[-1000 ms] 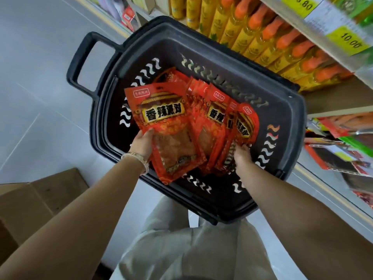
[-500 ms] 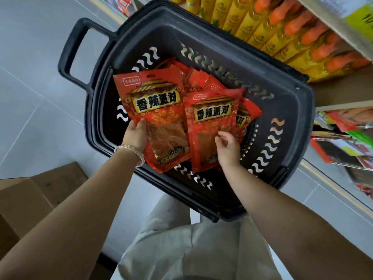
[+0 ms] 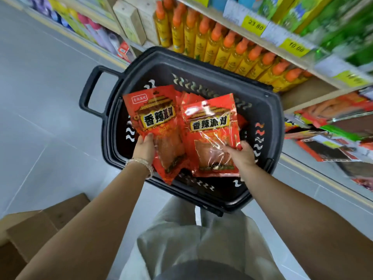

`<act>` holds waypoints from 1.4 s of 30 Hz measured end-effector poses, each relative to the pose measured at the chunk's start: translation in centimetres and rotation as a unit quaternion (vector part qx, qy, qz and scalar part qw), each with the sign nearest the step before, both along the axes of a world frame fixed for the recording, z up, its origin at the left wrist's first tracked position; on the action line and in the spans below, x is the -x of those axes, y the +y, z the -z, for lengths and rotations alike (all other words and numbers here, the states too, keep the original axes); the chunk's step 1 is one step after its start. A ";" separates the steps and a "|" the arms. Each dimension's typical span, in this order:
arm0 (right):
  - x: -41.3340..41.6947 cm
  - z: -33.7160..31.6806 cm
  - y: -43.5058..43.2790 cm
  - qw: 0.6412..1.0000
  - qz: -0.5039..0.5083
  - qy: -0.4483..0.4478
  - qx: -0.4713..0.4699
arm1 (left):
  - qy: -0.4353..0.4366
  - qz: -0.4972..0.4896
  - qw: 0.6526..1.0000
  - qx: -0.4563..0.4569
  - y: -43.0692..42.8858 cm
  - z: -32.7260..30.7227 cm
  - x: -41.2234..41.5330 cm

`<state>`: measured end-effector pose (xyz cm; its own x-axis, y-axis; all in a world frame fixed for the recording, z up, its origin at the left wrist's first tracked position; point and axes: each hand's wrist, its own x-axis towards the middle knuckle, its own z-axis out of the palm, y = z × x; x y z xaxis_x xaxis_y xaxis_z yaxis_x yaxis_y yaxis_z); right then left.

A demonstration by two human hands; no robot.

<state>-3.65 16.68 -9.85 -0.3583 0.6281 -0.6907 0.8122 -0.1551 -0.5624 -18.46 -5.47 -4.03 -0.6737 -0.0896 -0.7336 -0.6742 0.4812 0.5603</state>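
while the left hand [image 3: 145,147] gripped one glossy red foil packet [image 3: 156,126] over the black slotted plastic basket [image 3: 270,126], the right hand [image 3: 241,153] pinched a second crinkly packet [image 3: 212,134] just beside it.

Red snack packets [image 3: 212,126] with yellow lettering, black basket [image 3: 268,110], yellow bottles [image 3: 214,47] orange-capped

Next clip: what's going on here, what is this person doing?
A person stands in a shop aisle over a black basket. The left hand grips the left packet, a red snack bag, and the right hand grips the right packet of the same kind. Both are held over the basket, where more red packets lie. Yellow bottles line the shelf beyond.
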 end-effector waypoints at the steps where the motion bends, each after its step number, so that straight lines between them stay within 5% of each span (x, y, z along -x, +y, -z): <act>1: -0.5 -1.5 -0.2 1.000 -0.001 0.010 0.005 | 0.005 0.018 1.000 0.000 0.1 -1.1 -0.2; 11: -9.1 -15.0 2.2 0.962 0.126 0.187 -0.156 | 0.137 0.167 0.976 -0.039 7.4 -12.9 -3.9; 17: -19.1 -20.3 8.6 0.906 0.151 0.254 -0.303 | 0.296 0.291 0.895 -0.163 16.4 -19.8 -11.2; 30: -42.2 -32.0 23.4 0.802 0.234 0.249 -0.489 | 0.351 0.329 0.827 -0.290 35.7 -31.2 -30.3; 42: -45.0 -45.0 35.1 0.687 0.312 0.382 -0.533 | 0.441 0.317 0.738 -0.400 47.2 -41.8 -33.5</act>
<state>41.33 51.78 35.20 0.2090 0.8267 0.5224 0.1783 0.4930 -0.8515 15.05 41.73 37.79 -0.6413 0.6728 0.3689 0.3419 -0.1798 0.9224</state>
